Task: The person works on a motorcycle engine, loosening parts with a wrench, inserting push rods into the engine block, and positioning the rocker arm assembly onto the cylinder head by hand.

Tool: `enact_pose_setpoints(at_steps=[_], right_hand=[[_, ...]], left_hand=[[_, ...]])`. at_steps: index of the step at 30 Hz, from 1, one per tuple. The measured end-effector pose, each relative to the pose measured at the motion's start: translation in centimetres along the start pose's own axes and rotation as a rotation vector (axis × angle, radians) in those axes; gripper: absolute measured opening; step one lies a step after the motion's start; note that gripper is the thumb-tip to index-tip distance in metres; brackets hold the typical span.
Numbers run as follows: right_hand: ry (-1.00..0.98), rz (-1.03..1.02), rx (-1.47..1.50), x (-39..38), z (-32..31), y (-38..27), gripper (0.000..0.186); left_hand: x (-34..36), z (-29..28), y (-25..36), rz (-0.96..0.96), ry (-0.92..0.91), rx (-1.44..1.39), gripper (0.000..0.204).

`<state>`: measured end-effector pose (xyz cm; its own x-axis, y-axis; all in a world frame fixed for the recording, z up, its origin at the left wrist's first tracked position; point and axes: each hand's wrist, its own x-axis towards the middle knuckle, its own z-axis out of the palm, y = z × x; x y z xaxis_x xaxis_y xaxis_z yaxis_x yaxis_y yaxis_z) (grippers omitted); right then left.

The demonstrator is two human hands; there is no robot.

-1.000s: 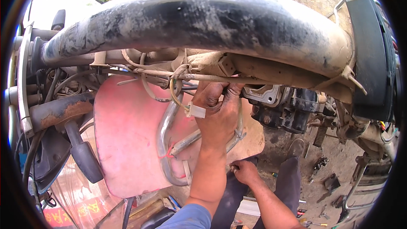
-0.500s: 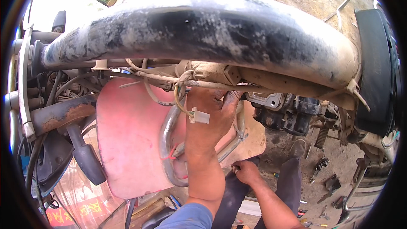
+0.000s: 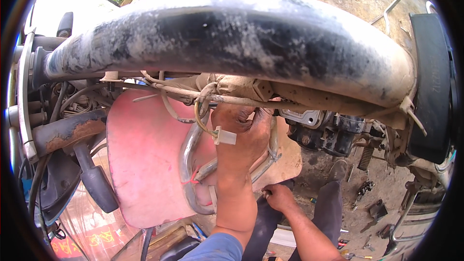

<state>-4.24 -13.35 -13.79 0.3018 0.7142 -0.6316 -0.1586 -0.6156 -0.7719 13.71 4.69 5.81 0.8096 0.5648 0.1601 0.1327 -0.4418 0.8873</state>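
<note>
My left hand [image 3: 243, 125] reaches up beneath the large worn black-and-silver frame tube [image 3: 217, 34] of a dusty motorcycle. Its fingers are bent and closed, with the tips hidden behind the thin cable run under the tube; what they grip does not show. A white plug connector [image 3: 225, 136] on a wire hangs in front of that wrist. Just right of the hand is the dark engine [image 3: 324, 133] with a bare metal face on top. Lower down, my right hand [image 3: 279, 197] is curled closed by my knee; anything in its fingers is too small to make out.
A bent metal tube guard [image 3: 187, 159] stands beside my left forearm, before a pink board [image 3: 145, 159]. At left are a rusty pipe [image 3: 72, 133] and a black rubber-ended peg [image 3: 99, 188]. Loose parts [image 3: 378, 209] and tools lie on the dirt floor at right.
The view has shifted slightly, and the frame tube sits a little lower in it. Both hands stay in nearly the same places, the left still under the tube.
</note>
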Motion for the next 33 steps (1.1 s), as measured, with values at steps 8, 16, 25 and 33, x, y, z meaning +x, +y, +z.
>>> enact_pose_setpoints(at_steps=[8, 16, 25, 33], right_hand=[[-0.027, 0.028, 0.001, 0.0, -0.6, -0.1, 0.027], [-0.025, 0.025, 0.003, -0.3, -0.6, -0.4, 0.027], [-0.018, 0.023, 0.0, 0.0, -0.5, -0.4, 0.024], [-0.026, 0.046, 0.022, 0.2, -0.6, -0.3, 0.024]], left_hand=[[0.4, -0.6, -0.3, -0.004, -0.023, 0.012, 0.019], [1.5, -1.0, -0.7, 0.205, -0.08, 0.344, 0.031], [0.8, -0.4, 0.2, 0.011, -0.112, 0.104, 0.03], [0.5, -0.5, -0.6, 0.031, -0.128, 0.155, 0.031]])
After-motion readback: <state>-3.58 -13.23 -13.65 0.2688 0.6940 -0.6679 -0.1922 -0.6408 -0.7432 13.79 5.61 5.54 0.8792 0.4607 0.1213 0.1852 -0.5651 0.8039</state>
